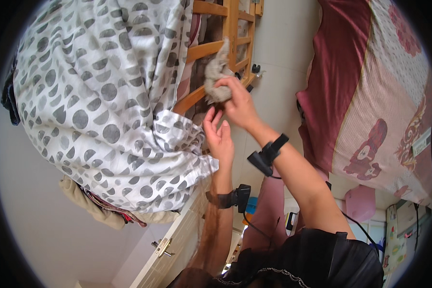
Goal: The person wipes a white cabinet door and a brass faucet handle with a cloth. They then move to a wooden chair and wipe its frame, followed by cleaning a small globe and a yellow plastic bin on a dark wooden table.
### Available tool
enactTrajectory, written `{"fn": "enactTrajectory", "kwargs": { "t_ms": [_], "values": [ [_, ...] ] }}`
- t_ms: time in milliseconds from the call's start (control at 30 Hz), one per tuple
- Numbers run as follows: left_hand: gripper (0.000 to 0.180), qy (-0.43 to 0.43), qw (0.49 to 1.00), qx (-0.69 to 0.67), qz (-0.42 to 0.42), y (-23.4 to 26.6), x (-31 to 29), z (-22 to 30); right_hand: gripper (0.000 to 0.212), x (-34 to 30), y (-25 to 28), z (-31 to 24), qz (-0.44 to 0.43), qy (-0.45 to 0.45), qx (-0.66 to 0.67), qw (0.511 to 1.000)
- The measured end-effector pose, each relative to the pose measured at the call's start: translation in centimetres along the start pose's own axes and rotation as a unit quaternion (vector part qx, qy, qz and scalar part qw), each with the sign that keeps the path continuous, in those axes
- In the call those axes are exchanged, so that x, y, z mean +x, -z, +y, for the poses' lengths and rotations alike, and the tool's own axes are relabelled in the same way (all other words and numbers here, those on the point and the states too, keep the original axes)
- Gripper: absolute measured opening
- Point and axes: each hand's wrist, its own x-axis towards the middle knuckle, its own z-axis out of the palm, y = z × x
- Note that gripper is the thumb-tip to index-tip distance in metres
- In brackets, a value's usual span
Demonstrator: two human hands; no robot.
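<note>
A crumpled grey-beige cloth [217, 69] is gripped in my right hand [240, 103], its upper end trailing over the slats of a wooden frame [207, 51]. Just below the cloth, my left hand [220, 137] has its palm turned up and its fingers apart and slightly bent, with nothing visible in it. A white sheet with grey dots and half-circles [96, 115] drapes over the left side, and its lower corner lies beside my left wrist. Each of my wrists wears a black strap with a small device.
A bed with a dark red and pink patterned cover [350, 105] stands to the right, beyond pale floor tiles [278, 53]. Beige folded fabric [89, 204] hangs out under the dotted sheet. A white door with a metal handle [164, 246] is at the lower left.
</note>
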Motion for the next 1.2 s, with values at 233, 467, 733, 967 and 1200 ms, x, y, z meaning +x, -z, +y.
{"fn": "enactTrajectory", "kwargs": {
  "t_ms": [233,467,733,967,1200],
  "values": [
    [0.052,-0.039,0.991,0.127,0.001,-3.4,2.0,0.6,0.037,5.0,6.6,2.6,0.098,-0.229,-0.171,0.953],
    [0.050,-0.092,0.983,0.156,-0.041,-4.5,4.1,2.3,0.042,9.4,5.9,-0.5,0.094,0.063,-0.190,0.975],
    [0.052,-0.132,0.978,0.153,-0.060,-6.8,7.7,4.8,0.049,10.8,6.2,3.8,0.010,0.009,-0.412,0.911],
    [0.053,-0.148,0.981,0.124,-0.026,-7.6,10.5,5.0,0.042,12.2,9.6,0.4,0.105,-0.068,-0.174,0.977],
    [0.049,-0.105,0.984,0.123,-0.080,-6.6,11.1,3.2,0.055,16.3,4.8,-6.2,0.067,0.032,-0.167,0.983]
  ]
}}
